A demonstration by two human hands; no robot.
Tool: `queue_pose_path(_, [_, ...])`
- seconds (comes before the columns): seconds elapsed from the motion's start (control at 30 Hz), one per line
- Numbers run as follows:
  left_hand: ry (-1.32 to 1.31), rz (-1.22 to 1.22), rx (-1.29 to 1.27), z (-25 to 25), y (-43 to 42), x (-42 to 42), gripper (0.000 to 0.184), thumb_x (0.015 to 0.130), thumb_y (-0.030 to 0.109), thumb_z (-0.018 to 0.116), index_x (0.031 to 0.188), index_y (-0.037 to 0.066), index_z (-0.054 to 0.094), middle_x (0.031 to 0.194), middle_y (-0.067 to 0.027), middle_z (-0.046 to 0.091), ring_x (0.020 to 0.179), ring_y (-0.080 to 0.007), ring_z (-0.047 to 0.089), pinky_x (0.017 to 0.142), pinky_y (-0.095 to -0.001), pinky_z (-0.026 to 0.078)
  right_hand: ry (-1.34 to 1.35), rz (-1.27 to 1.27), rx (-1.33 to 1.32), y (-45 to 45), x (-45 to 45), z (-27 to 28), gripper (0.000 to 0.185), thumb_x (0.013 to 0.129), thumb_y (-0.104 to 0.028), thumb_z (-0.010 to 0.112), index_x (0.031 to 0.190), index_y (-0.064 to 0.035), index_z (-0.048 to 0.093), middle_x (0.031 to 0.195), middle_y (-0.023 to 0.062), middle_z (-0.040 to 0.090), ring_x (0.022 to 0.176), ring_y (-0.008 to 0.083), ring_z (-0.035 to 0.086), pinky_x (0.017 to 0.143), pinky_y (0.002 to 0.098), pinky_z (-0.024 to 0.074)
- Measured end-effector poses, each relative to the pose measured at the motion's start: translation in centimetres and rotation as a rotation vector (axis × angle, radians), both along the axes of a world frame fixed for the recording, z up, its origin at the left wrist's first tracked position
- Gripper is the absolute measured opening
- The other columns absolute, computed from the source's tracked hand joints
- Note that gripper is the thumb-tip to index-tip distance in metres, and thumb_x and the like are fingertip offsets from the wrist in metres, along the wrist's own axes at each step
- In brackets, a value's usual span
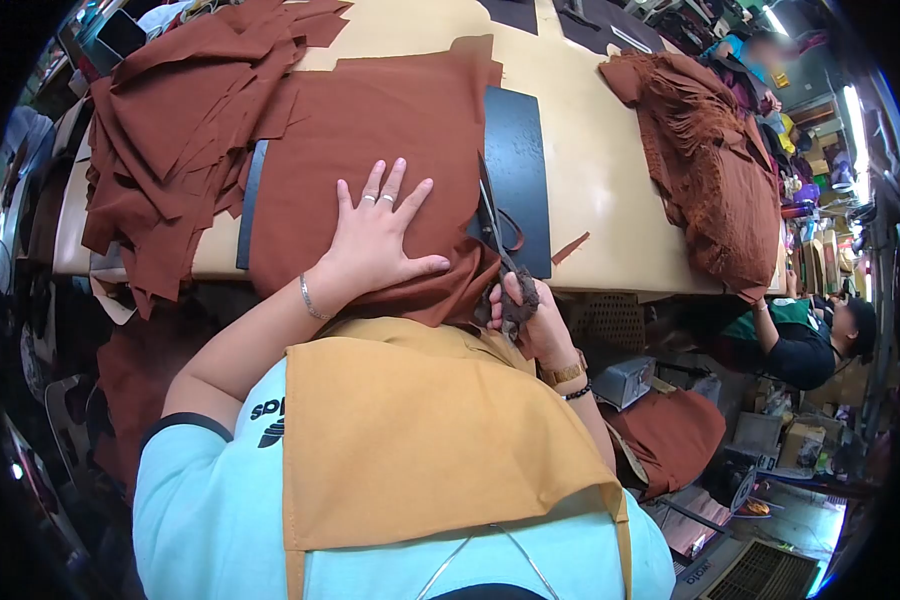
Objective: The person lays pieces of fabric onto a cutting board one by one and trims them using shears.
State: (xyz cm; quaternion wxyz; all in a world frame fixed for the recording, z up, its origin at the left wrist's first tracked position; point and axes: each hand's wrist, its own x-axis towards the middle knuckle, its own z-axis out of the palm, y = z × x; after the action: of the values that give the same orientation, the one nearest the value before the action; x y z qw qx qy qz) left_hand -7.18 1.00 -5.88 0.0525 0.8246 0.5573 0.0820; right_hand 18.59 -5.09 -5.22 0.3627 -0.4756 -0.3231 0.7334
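My left hand (378,228) lies flat with fingers spread on a rust-brown piece of fabric (400,120). Under the fabric is a dark blue board (518,150), which shows along its right side and as a strip at the left. My right hand (532,318) grips a pair of scissors (491,215) whose handles look wrapped in dark cloth. The long blades point away from me along the fabric's right edge. A narrow brown strip curls beside the blades. Near my right hand the fabric bunches up and hangs over the table's front edge.
A heap of brown cloth pieces (190,130) covers the left of the cream table (595,130). Another crumpled brown pile (705,170) sits at the right end, near a person in a dark cap (805,335). A small brown scrap (570,248) lies right of the board.
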Motion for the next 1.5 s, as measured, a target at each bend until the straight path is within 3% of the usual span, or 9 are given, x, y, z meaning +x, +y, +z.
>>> queue_pose_path(0.3, [-0.016, 0.017, -0.026, -0.1, 0.0, -0.2, 0.095, 0.078, 0.074, 0.054, 0.15, 0.017, 0.031, 0.158, -0.0196, 0.014, 0.145, -0.0413, 0.011, 0.104, -0.0737, 0.015, -0.018, -0.016, 0.049, -1.0, 0.6, -1.1, 0.029, 0.093, -0.034, 0.065, 0.085, -0.0066, 0.059, 0.073, -0.0001, 0.06, 0.059, 0.0077, 0.059, 0.057, 0.0229, 0.0511])
queue_pose_path(0.5, [-0.071, 0.018, 0.024, -0.1, 5.6, -2.1, 0.084, 0.084, 0.068, 0.052, 0.149, 0.019, 0.032, 0.158, -0.0178, 0.014, 0.146, -0.0384, 0.01, 0.108, -0.0696, 0.013, 0.047, 0.006, 0.045, -0.7, 1.2, -1.3, 0.031, 0.093, -0.035, 0.063, 0.084, -0.0054, 0.059, 0.069, 0.0011, 0.06, 0.056, 0.0086, 0.06, 0.056, 0.0237, 0.0524])
queue_pose_path(0.67, [-0.069, -0.041, 0.014, 0.0, 9.6, -2.8, 0.091, 0.079, 0.073, 0.055, 0.149, 0.021, 0.032, 0.157, -0.0193, 0.018, 0.146, -0.0384, 0.011, 0.11, -0.0688, 0.011, 0.053, -0.009, -0.011, -0.6, 1.3, -1.0, 0.034, 0.094, -0.037, 0.061, 0.084, -0.0043, 0.059, 0.066, 0.0025, 0.06, 0.055, 0.0099, 0.06, 0.056, 0.0258, 0.0543])
queue_pose_path(0.87, [0.014, -0.065, 0.018, -0.6, 8.8, -2.6, 0.099, 0.073, 0.078, 0.057, 0.15, 0.021, 0.032, 0.157, -0.0193, 0.019, 0.146, -0.0388, 0.013, 0.109, -0.0692, 0.012, 0.076, 0.005, -0.019, 0.0, 1.2, -0.3, 0.037, 0.094, -0.041, 0.06, 0.084, -0.0052, 0.06, 0.066, 0.0017, 0.06, 0.057, 0.0095, 0.06, 0.056, 0.0258, 0.0538])
queue_pose_path(0.97, [0.002, -0.079, 0.039, -1.0, 8.0, -2.9, 0.102, 0.072, 0.083, 0.051, 0.149, 0.02, 0.033, 0.156, -0.0206, 0.02, 0.145, -0.0389, 0.015, 0.108, -0.0702, 0.012, 0.034, 0.024, -0.021, 0.7, 0.8, 0.2, 0.036, 0.094, -0.041, 0.06, 0.083, -0.0067, 0.06, 0.067, 0.0007, 0.06, 0.057, 0.0091, 0.059, 0.056, 0.0234, 0.0518])
queue_pose_path(1.27, [-0.002, -0.075, 0.045, -0.7, 7.1, -3.1, 0.103, 0.07, 0.083, 0.053, 0.149, 0.02, 0.033, 0.156, -0.0207, 0.02, 0.145, -0.0391, 0.016, 0.108, -0.0702, 0.014, -0.031, 0.056, 0.02, 0.5, 1.0, -0.2, 0.026, 0.094, -0.032, 0.063, 0.083, -0.0085, 0.059, 0.068, -0.0008, 0.059, 0.057, 0.0079, 0.058, 0.056, 0.0233, 0.0503])
queue_pose_path(1.37, [0.007, -0.062, 0.021, -0.4, 6.4, -3.1, 0.1, 0.072, 0.077, 0.057, 0.15, 0.021, 0.03, 0.157, -0.0184, 0.018, 0.145, -0.0383, 0.014, 0.108, -0.07, 0.013, -0.029, 0.081, 0.013, 0.5, 0.8, 0.2, 0.026, 0.094, -0.031, 0.063, 0.083, -0.0085, 0.059, 0.068, -0.0008, 0.059, 0.058, 0.0077, 0.058, 0.057, 0.0231, 0.0504])
queue_pose_path(1.5, [0.019, -0.069, 0.016, -0.3, 5.5, -3.0, 0.101, 0.072, 0.079, 0.056, 0.15, 0.021, 0.031, 0.157, -0.0192, 0.018, 0.145, -0.0387, 0.014, 0.107, -0.071, 0.014, -0.006, 0.056, -0.011, 1.2, -0.1, 0.6, 0.027, 0.094, -0.033, 0.064, 0.082, -0.0084, 0.059, 0.068, -0.0009, 0.058, 0.059, 0.0075, 0.058, 0.057, 0.023, 0.0505])
